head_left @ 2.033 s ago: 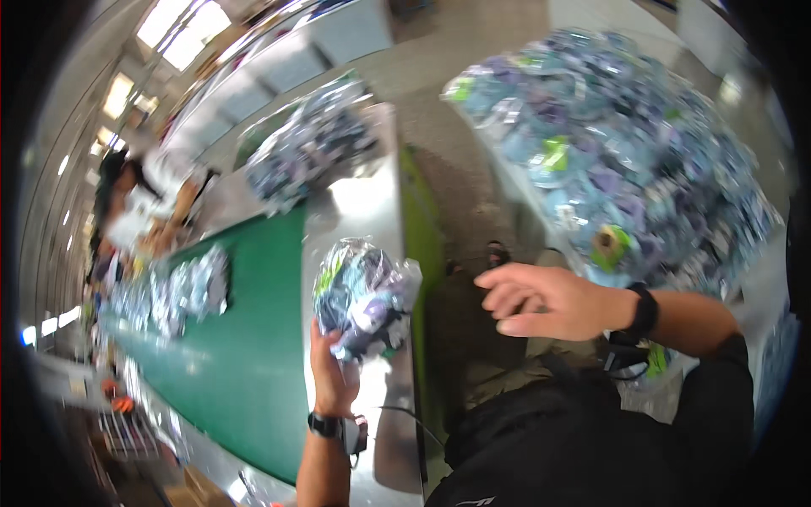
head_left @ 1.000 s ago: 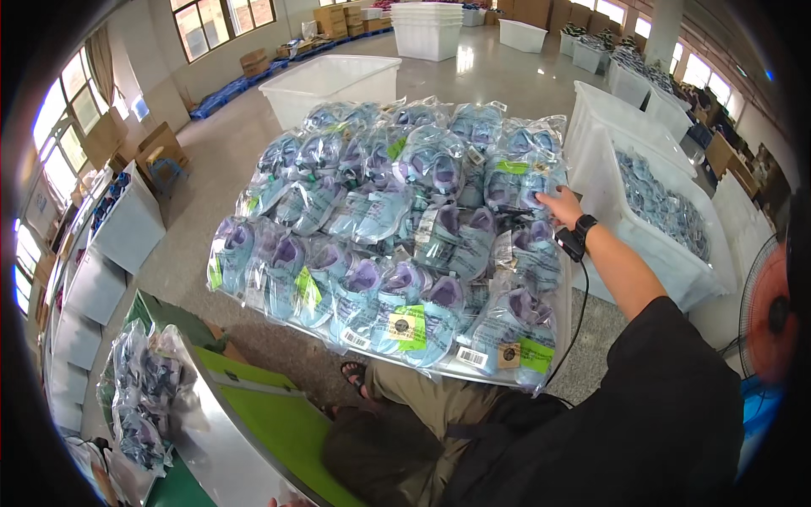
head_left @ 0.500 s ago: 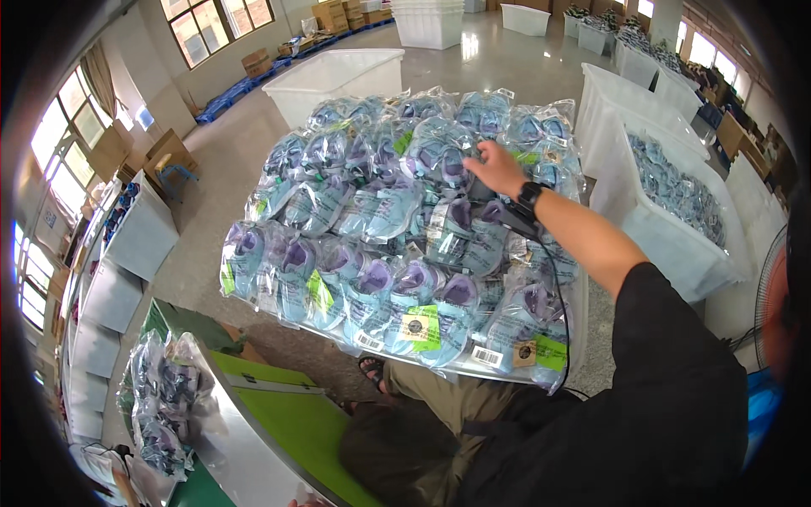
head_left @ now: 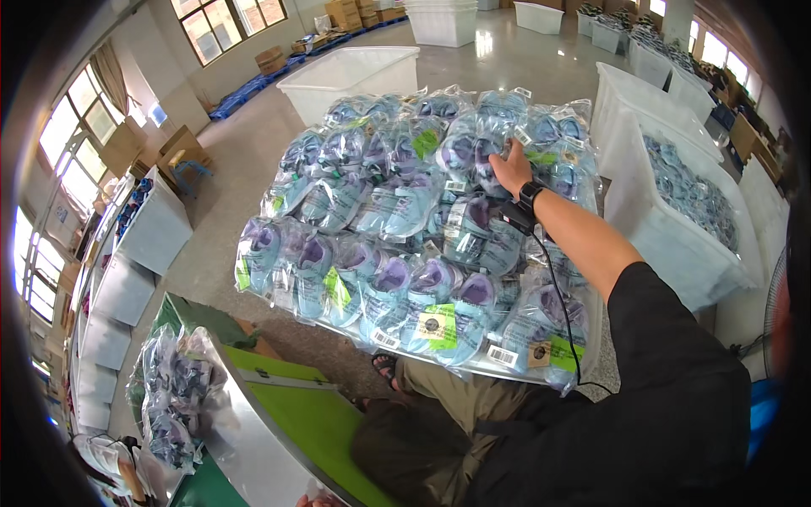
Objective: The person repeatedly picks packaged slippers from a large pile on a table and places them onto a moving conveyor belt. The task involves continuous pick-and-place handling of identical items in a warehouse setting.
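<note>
while the right hand (head_left: 510, 166) closes on one clear bagged pair of shoes (head_left: 478, 152) at the far side of the pile, it should lift just that bag; the left hand is out of sight.

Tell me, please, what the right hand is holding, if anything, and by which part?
The right hand rests on a clear packet in the far rows of the pile, at its top. Whether the fingers actually grip it cannot be told.
</note>
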`<move>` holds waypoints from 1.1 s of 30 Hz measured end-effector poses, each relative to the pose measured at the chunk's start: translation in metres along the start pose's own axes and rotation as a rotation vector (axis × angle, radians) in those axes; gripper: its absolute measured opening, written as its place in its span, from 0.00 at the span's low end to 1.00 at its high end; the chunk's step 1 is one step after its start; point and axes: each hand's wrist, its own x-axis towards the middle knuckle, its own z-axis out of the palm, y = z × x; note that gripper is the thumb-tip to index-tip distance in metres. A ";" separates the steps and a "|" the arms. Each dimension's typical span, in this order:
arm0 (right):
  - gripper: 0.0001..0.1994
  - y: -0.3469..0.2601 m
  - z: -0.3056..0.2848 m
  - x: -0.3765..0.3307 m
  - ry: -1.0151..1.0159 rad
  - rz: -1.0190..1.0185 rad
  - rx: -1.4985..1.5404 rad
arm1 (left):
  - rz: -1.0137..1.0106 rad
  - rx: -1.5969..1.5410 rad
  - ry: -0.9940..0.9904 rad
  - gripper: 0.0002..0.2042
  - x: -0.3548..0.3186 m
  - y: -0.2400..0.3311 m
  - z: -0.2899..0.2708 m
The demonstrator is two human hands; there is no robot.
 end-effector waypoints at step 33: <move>0.19 -0.140 -0.089 -0.308 -1.544 -0.803 0.208 | -0.185 -0.011 -0.156 0.13 0.030 0.032 -0.020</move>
